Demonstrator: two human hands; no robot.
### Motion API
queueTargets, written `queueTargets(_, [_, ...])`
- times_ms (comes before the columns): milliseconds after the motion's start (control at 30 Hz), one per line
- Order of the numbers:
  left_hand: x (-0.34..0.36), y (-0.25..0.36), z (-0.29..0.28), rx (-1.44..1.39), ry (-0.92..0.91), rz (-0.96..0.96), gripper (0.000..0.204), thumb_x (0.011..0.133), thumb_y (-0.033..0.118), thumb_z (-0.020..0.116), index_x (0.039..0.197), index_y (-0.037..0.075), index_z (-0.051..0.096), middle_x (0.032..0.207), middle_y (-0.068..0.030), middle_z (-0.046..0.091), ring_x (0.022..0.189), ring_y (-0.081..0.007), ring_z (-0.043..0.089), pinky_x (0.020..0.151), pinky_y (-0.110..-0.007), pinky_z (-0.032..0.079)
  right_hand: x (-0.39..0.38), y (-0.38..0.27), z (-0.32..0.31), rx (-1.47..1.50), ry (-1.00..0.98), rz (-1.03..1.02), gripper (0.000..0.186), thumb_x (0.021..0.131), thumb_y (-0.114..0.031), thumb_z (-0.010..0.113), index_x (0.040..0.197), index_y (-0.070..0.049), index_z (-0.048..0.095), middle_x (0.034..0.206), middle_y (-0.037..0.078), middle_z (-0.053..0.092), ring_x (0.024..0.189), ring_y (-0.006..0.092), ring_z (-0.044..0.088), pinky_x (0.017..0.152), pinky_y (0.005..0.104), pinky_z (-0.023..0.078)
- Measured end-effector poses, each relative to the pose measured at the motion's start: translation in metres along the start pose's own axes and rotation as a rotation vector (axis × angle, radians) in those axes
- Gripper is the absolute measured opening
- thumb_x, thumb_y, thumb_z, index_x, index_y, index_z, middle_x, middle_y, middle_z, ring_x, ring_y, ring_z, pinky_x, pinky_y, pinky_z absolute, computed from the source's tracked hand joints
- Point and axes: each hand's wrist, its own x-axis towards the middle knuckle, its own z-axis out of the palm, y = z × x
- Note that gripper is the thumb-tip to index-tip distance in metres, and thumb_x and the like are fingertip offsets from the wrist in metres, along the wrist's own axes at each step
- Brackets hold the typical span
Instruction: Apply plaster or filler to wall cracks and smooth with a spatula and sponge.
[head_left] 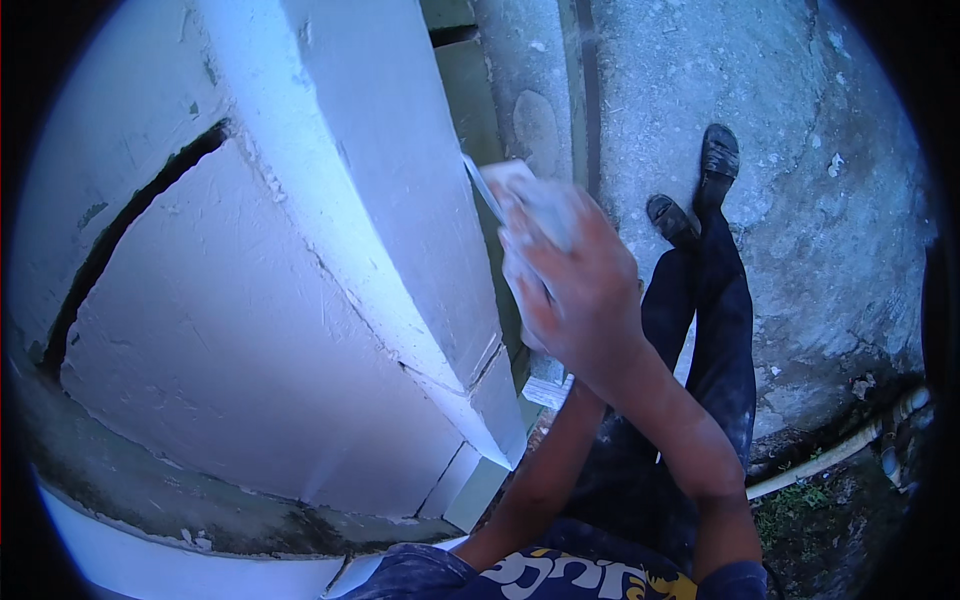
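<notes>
My right hand (595, 270) is closed and blurred by motion, with whitish smears on its fingers. It grips a thin flat blade (483, 187) with a pale edge, like a plastering knife, beside the edge of a white plastered pillar (400, 180). A pale lump (510, 173) shows by the fingertips. My left forearm (535, 475) rises behind my right wrist. My left hand is mostly hidden there, so its fingers cannot be made out. Below the hands a small white slab-like piece (545, 391) sticks out.
A pale wall panel (250, 340) with a long dark gap (130, 230) fills the left. Rough concrete ground (790, 230) lies to the right, under my legs and dark sandals (720, 150). A pale pipe (820, 460) runs beside plants at lower right.
</notes>
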Motion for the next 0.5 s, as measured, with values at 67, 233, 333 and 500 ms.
queueTargets(67, [0.000,0.000,0.001,0.004,0.001,0.004,0.053,0.099,0.017,0.064,0.139,-0.016,0.051,0.115,-0.0232,0.070,0.098,-0.0224,0.070,0.081,-0.034,0.056,-0.008,0.002,0.000,-0.034,-0.005,-0.018,0.046,0.080,-0.001,0.071,0.125,-0.002,0.069,0.126,0.020,0.063,0.111,0.0382,0.065,0.099,0.0450,0.053])
queueTargets(233, [-0.004,-0.002,0.001,0.008,-0.010,0.001,0.053,0.099,0.017,0.064,0.139,-0.016,0.051,0.114,-0.0233,0.070,0.098,-0.0226,0.071,0.081,-0.034,0.056,0.020,0.004,0.003,0.007,-0.002,0.003,0.044,0.078,-0.002,0.071,0.122,-0.003,0.071,0.129,0.020,0.063,0.115,0.0375,0.064,0.100,0.0459,0.053])
queueTargets(333, [-0.004,-0.001,0.001,0.015,-0.007,0.004,0.053,0.099,0.016,0.064,0.139,-0.016,0.051,0.114,-0.0234,0.070,0.098,-0.0227,0.071,0.081,-0.034,0.056,0.008,0.010,-0.009,-0.039,-0.061,-0.070,0.051,0.081,-0.007,0.073,0.131,-0.009,0.066,0.126,0.019,0.056,0.116,0.0391,0.061,0.096,0.0459,0.055])
queueTargets(500, [-0.002,0.004,0.004,0.002,-0.013,0.022,0.053,0.099,0.016,0.064,0.139,-0.016,0.051,0.114,-0.0235,0.071,0.097,-0.0228,0.071,0.081,-0.034,0.056,-0.036,0.013,-0.002,0.009,-0.150,-0.013,0.047,0.079,-0.006,0.073,0.126,-0.007,0.068,0.131,0.019,0.055,0.118,0.0381,0.061,0.099,0.0453,0.053])
